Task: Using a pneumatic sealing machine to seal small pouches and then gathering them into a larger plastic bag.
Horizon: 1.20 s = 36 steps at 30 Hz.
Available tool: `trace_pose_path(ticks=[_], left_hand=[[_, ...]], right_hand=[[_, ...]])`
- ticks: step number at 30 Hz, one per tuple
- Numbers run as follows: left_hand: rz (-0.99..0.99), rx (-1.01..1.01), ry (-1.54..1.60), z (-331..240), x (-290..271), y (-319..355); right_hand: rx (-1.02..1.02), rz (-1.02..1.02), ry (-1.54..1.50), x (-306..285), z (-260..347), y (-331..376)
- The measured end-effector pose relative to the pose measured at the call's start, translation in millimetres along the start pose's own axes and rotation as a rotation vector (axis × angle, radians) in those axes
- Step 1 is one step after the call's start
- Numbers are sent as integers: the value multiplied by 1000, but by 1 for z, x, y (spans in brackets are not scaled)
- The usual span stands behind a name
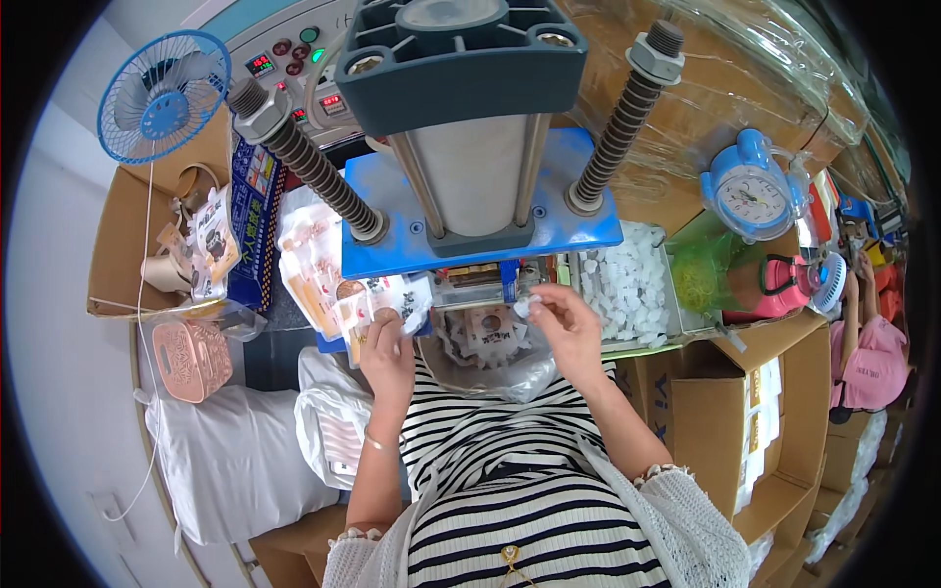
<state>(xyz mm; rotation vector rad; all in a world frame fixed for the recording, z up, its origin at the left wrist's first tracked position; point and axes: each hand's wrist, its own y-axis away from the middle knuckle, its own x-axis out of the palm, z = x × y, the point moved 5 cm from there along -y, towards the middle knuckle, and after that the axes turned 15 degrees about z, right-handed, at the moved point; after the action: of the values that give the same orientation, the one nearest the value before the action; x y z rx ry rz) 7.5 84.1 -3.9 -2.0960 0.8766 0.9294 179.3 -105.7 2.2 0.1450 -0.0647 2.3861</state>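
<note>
My left hand (390, 355) is at the front of a stack of printed pouches (312, 257), its fingers closed on the edge of one pouch (359, 316). A small white plastic piece (525, 307) is pinched between the thumb and fingers of my right hand (567, 333); its exact kind is too small to make out. Between my hands, a clear plastic bag (529, 377) holds several printed pouches (487, 333). Just behind it stands a press with a blue plate (480, 253); its lower part is partly hidden under that plate.
A bin of small white plastic pieces (622, 284) stands right of the press. Spring-loaded rods (610, 132) flank the press. A blue fan (164, 98) and a pink basket (192, 361) are at left. An alarm clock (753, 196) and an open carton (784, 431) are at right, with another person (870, 358) beyond.
</note>
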Motion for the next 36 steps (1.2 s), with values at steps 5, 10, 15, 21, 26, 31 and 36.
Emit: trace_pose_path(ticks=[5, 10, 15, 21, 26, 31, 36], left_hand=[[257, -54, 348, -64, -21, 4], [412, -282, 840, -52, 19, 13], [417, -370, 930, -47, 55, 21], [390, -392, 1039, -39, 76, 24], [392, -363, 1079, -42, 80, 16], [336, -422, 1062, -25, 81, -14], [307, -474, 1021, -6, 94, -24]], right_hand=[[-248, 110, 381, 16, 52, -6], [-372, 323, 774, 31, 53, -23], [13, 137, 202, 24, 2, -21], [91, 162, 202, 14, -23, -22], [137, 157, 202, 8, -21, -30], [-209, -58, 763, -9, 0, -26], [-146, -139, 1153, -45, 15, -25]])
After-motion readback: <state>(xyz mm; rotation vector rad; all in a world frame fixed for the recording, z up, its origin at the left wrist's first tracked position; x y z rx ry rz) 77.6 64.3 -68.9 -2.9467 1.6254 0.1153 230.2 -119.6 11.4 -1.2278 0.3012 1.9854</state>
